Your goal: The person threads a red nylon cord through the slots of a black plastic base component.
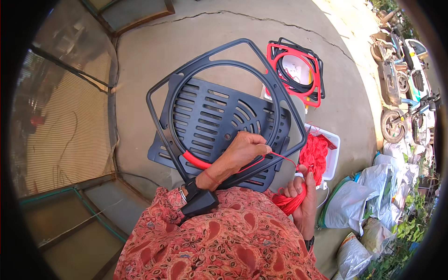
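Observation:
A dark grey plastic frame (276, 86) with a round ring inside an angular outer rim lies over a slotted dark plastic panel (226, 123) in front of me. Red cord is wound tightly round the ring's lower left part (196, 160). My left hand (245, 151) reaches over the ring's lower side, its thumb and fingers pinching a red cord (284, 157). That strand runs across to my right hand (301, 193), which is closed round a loose bundle of red cord (290, 200) right of the frame, near my lap. Some of its fingers hide part of the bundle.
At right, a white plastic basket (332, 170) holds a heap of red cord (313, 156). Beyond it, red and black frames (318, 77) are stacked on a white container. Filled sacks (347, 198) and parked two-wheelers (394, 126) line the far right; a ribbed panel (70, 135) stands left.

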Available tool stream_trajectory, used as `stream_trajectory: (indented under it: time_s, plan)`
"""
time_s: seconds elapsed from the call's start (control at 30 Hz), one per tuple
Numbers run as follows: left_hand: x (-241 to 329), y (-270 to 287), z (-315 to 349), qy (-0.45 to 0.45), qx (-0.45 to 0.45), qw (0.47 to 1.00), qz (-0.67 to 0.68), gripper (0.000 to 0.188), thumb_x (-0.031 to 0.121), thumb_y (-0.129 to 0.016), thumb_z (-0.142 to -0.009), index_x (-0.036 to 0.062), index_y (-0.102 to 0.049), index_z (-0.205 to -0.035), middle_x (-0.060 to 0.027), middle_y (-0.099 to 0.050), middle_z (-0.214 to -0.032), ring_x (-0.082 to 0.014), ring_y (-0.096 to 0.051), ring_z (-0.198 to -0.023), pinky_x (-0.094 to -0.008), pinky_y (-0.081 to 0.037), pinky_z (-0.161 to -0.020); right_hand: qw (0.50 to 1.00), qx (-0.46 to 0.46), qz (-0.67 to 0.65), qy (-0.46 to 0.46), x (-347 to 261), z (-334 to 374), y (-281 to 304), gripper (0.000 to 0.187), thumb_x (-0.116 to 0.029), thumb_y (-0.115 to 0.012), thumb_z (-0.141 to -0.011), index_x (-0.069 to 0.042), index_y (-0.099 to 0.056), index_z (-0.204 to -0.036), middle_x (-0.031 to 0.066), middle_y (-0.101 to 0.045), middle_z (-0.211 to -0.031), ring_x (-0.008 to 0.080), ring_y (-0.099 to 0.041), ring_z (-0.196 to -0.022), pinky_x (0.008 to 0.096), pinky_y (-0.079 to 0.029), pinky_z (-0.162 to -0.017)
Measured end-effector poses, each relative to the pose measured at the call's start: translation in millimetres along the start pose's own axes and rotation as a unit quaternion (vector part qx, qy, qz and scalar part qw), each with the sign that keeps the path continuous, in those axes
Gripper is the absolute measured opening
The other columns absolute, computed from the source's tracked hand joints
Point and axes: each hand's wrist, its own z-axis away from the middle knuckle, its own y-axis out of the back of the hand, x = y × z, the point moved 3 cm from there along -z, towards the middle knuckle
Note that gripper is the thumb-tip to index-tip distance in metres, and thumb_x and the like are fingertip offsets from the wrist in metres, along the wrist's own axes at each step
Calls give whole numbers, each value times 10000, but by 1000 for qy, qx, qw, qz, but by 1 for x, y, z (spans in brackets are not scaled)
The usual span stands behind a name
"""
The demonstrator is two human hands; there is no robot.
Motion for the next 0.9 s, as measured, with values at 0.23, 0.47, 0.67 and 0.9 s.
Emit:
stream_trajectory:
  time_s: [0.23, 0.47, 0.67, 0.9]
  plan:
    - [5, 8, 10, -45, 31, 996, -64, 254, 105, -661, -846, 50, -562, -619, 85, -460, -605, -4, -381, -574, -207, -286, -481, 971, -125, 192, -72, 13, 31, -18, 566, -246, -627, -899, -4, -386, -1350, 120, -595, -1138, 206, -598, -1049, 354, -487, -910]
    - [25, -1, 26, -185, 81, 970, -133, 336, 116, -659, -817, -13, -430, -609, 10, -334, -531, -49, -308, -541, -286, -255, -456, 935, -79, 344, 38, -39, 30, -22, 539, -273, -669, -894, 4, -463, -1307, 75, -625, -1066, 135, -592, -972, 295, -484, -868]
    - [15, -4, 24, -206, 118, 957, -164, 263, 108, -659, -845, 0, -526, -645, 62, -405, -566, -18, -338, -569, -247, -262, -472, 849, -55, 501, 158, -75, -5, -86, 520, -255, -682, -891, -10, -446, -1283, 80, -649, -966, 124, -604, -873, 300, -491, -793]
    - [9, 4, 9, -220, 147, 951, -160, 308, 94, -653, -834, 14, -470, -600, 56, -381, -552, -26, -330, -557, -260, -259, -465, 491, -115, 801, 324, -69, -52, -133, 297, -192, -676, -790, 19, -600, -983, 216, -643, -890, 383, -630, -812, 425, -495, -711]
